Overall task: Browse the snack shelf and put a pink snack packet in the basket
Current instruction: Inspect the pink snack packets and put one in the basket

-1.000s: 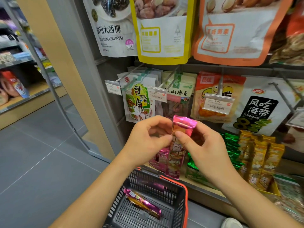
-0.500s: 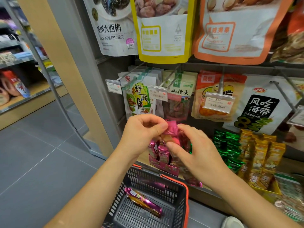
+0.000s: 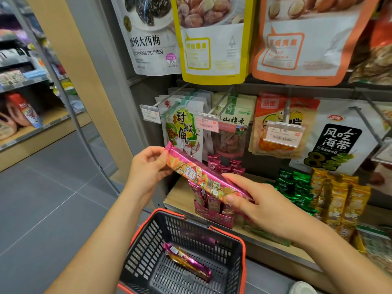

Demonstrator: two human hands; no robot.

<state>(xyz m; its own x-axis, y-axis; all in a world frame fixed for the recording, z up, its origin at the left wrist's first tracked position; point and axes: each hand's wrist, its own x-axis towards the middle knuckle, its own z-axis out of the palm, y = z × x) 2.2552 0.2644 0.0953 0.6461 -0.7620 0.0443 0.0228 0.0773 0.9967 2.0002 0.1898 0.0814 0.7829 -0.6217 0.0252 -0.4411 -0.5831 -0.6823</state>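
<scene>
Shelf (image 3: pixel 177 195) behind, pink snack packet (image 3: pixel 203 177) now lifted sideways

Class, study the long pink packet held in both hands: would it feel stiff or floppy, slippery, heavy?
Probably stiff: the pink packet spans straight between the left hand and right hand without sagging. Its glossy foil wrapper looks slippery. Slim and lightly held, it seems light.

Grey floor tiles (image 3: pixel 42 209) stretched left toward a distant aisle shelf (image 3: pixel 42 132) edged in pale wood. A light wooden pillar (image 3: pixel 78 81) and a grey metal upright (image 3: pixel 110 60) flanked the snack shelf (image 3: pixel 178 196), its ledge also wooden.
</scene>
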